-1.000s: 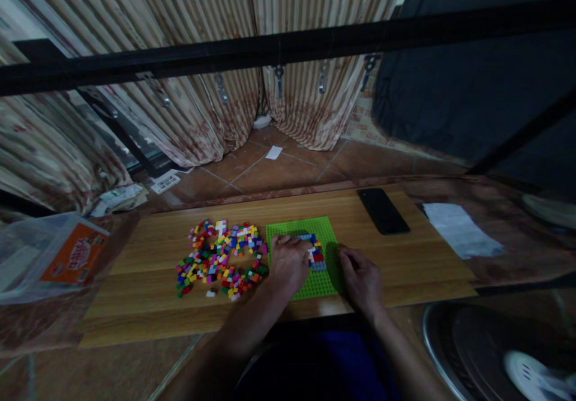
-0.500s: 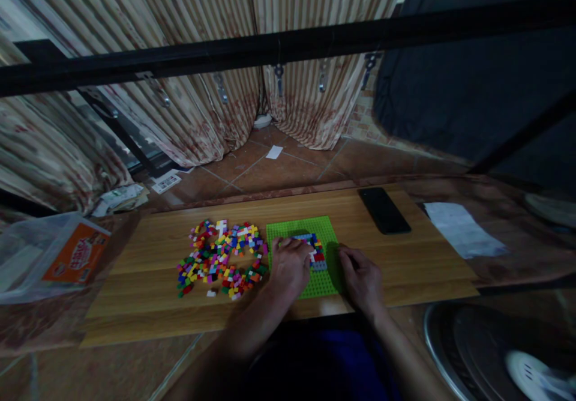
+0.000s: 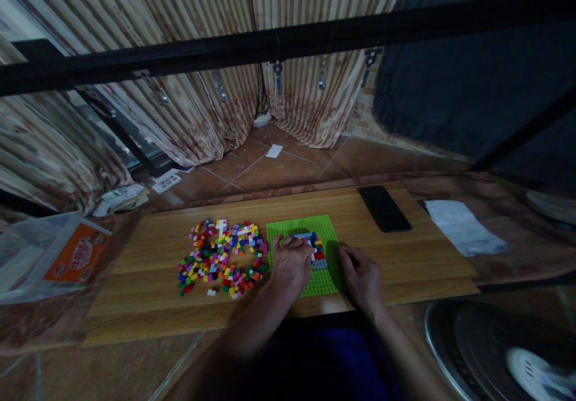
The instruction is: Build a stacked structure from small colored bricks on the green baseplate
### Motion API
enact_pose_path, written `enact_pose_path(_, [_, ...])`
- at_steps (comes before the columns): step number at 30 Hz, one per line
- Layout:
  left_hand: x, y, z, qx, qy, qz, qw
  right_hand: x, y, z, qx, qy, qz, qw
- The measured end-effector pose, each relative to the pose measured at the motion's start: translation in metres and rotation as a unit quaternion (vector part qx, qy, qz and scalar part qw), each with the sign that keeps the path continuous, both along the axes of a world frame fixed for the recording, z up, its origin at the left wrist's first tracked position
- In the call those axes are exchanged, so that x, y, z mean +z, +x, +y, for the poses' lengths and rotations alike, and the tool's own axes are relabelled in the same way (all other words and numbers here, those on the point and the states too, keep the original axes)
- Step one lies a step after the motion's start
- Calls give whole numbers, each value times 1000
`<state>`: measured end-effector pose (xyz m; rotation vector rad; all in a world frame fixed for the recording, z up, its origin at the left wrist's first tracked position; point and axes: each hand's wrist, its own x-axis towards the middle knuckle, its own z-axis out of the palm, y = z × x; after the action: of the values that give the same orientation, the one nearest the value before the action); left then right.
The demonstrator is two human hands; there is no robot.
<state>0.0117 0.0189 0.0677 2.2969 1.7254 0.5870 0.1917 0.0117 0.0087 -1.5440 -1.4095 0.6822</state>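
A green studded baseplate (image 3: 299, 227) lies on a wooden board (image 3: 405, 260). A small patch of coloured bricks (image 3: 317, 253) is built on it. My left hand (image 3: 290, 264) rests on the plate with its fingers curled over the left side of that patch; what they press or hold is hidden. My right hand (image 3: 360, 277) lies at the plate's right edge, fingers bent and touching the edge. A loose pile of small coloured bricks (image 3: 220, 257) is spread on the board left of the plate.
A black phone (image 3: 384, 208) lies at the board's far right. A white paper (image 3: 462, 227) is beyond the right end. A clear plastic bag with an orange label (image 3: 58, 256) sits at the left. A black bar (image 3: 288, 44) crosses above; curtains hang behind.
Both hands stay almost where they were on the plate. The view has shifted very slightly.
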Motion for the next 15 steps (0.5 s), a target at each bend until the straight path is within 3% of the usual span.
enact_pose_path(15, [-1, -3, 0, -38, -7, -8, 999, -2, 2, 0, 13, 7, -9, 1000])
